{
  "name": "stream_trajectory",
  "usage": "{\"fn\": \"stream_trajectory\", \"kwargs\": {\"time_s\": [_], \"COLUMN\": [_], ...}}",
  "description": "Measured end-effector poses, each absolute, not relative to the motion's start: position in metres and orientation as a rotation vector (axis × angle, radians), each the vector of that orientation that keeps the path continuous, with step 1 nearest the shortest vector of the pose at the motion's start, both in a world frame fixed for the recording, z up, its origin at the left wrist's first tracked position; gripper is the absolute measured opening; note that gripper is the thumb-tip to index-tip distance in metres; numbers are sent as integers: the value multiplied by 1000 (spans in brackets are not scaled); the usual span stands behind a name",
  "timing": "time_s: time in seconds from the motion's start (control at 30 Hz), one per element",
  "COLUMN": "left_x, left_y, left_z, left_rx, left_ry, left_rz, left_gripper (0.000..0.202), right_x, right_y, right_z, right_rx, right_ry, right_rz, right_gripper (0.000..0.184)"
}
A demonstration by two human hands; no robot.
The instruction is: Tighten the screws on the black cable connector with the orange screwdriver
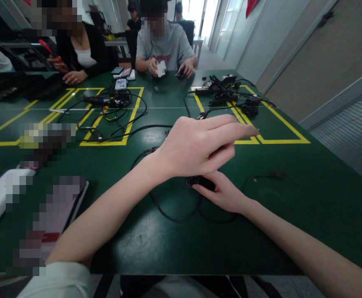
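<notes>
My right hand point(224, 192) grips a small black object point(204, 182) with a glossy rounded end; its exact kind is hard to tell. Above it, partly covering it, my left hand point(199, 145) is held palm down with its fingers stretched to the right. The palm side and thumb of that hand are hidden, and no held thing shows. A thin black cable point(174, 221) loops on the green table under both hands. Behind my left wrist lies a small dark connector point(154, 149). Another dark cable end point(275, 175) rests to the right.
Tangled black cables point(118, 99) lie at the far left, and a heap of black adapters and cords point(224, 91) at the far right, among yellow tape outlines point(280, 141). A phone point(58, 207) and a white device point(3, 194) lie near my left arm. Two people sit across.
</notes>
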State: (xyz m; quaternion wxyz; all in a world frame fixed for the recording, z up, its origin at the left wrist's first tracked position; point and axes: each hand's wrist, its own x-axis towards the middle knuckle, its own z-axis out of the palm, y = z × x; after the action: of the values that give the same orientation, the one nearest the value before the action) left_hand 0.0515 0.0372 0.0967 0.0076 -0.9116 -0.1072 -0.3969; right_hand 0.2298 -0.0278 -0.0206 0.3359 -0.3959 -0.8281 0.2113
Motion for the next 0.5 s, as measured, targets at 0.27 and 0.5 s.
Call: {"fn": "stream_trajectory", "kwargs": {"time_s": [0.27,0.5], "left_x": [51,51], "left_y": [39,39], "left_z": [96,98], "left_rx": [-2841,-2796], "left_ry": [-333,-342], "left_rz": [-1312,-1347], "left_gripper": [29,35], "right_x": [230,230], "right_y": [-29,-29], "right_z": [-22,-21], "right_rx": [-1033,-1036], "right_ry": [-2155,-2152], "right_rz": [531,557], "right_gripper": [12,14]}}
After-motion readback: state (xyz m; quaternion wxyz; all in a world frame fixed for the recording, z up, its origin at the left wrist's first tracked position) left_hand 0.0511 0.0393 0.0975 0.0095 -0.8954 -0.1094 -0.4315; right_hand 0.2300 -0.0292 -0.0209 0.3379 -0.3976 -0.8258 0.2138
